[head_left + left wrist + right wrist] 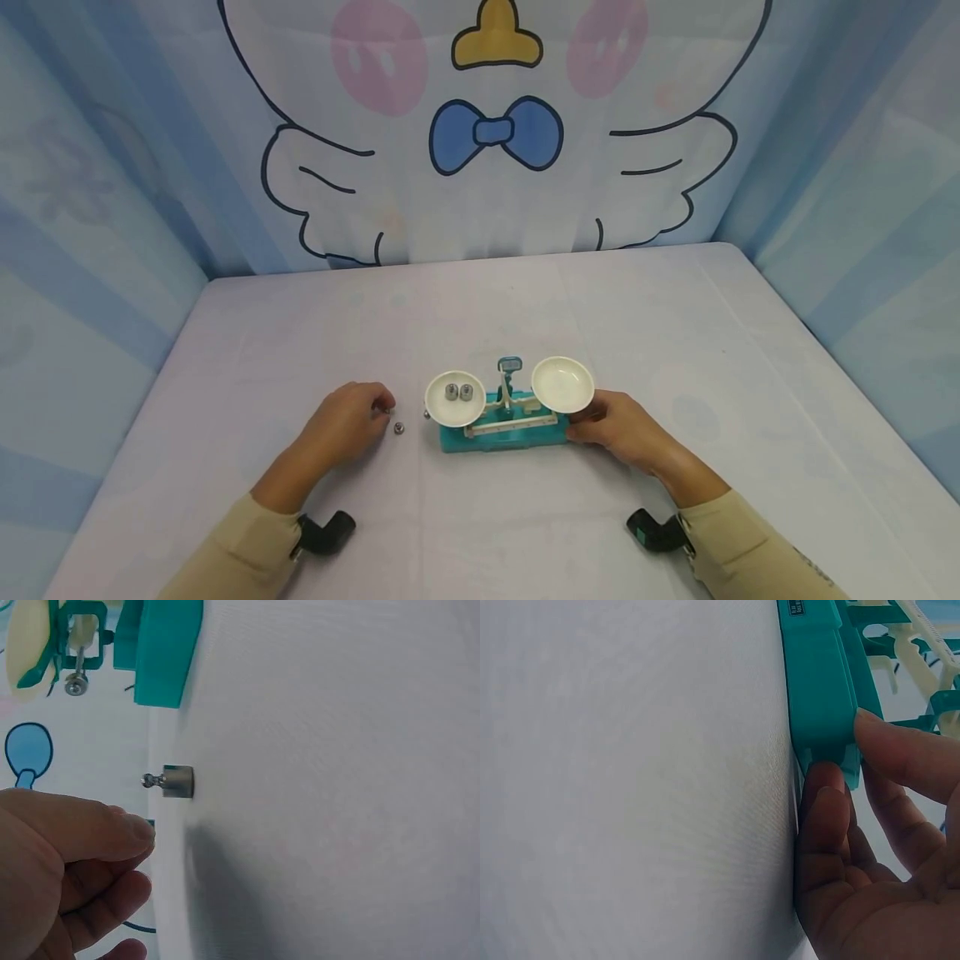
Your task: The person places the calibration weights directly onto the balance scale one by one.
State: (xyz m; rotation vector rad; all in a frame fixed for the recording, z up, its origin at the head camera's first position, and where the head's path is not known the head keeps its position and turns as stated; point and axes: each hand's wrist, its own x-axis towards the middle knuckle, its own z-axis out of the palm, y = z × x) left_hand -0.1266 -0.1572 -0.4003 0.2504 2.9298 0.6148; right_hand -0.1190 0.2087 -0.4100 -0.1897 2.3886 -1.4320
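Observation:
A toy balance scale (504, 435) with a teal base stands on the table. Two small metal weights (459, 392) sit in its left white pan (454, 415); the right pan (562, 385) holds nothing and overlaps my right fingers in the head view. My right hand (622, 429) grips the base's right end, its thumb (900, 754) against the teal side and fingers at the end. To the left of the scale, my left hand (348, 421) pinches a small metal piece, mostly hidden by the fingertips. Close by, a knobbed metal weight (178, 781) stands upright on the table.
A pale cloth covers the table (480, 517). Behind it hangs a printed curtain (495, 208) with a cartoon figure, and blue curtains (90, 250) flank both sides. Black wrist devices (327, 533) sit at both sleeves.

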